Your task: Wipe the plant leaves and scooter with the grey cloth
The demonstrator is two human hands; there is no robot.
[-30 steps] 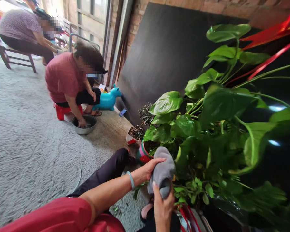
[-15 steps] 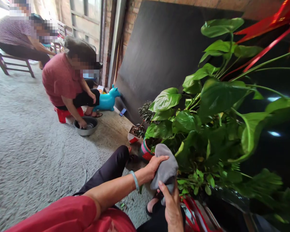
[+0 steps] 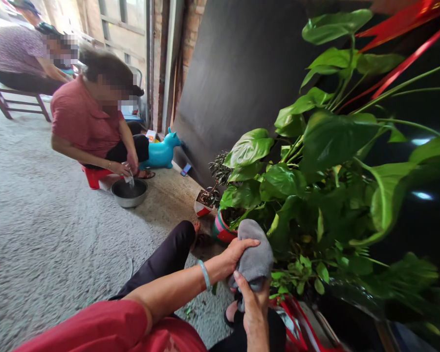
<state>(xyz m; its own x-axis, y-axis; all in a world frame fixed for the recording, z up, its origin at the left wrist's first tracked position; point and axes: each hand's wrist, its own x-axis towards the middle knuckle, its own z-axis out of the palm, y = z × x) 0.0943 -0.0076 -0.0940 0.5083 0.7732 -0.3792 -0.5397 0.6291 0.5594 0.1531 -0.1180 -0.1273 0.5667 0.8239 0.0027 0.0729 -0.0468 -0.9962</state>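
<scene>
Grey cloth gripped in 2 hands by the pothos plant.
L hand clasps its top, R hand pinches lower end; leaves not yet touched.

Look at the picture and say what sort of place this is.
Probably a home's covered entrance or porch: rough concrete floor, brick wall, potted plants, and a person crouched at a metal basin.

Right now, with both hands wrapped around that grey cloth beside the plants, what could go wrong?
1. The grey cloth, gripped by the left hand and right hand, sits against the big green leaves; a twist or tug could bruise or tear them.
2. The small red-and-white pot stands on the floor just past the person's outstretched leg; it might get knocked over.
</scene>
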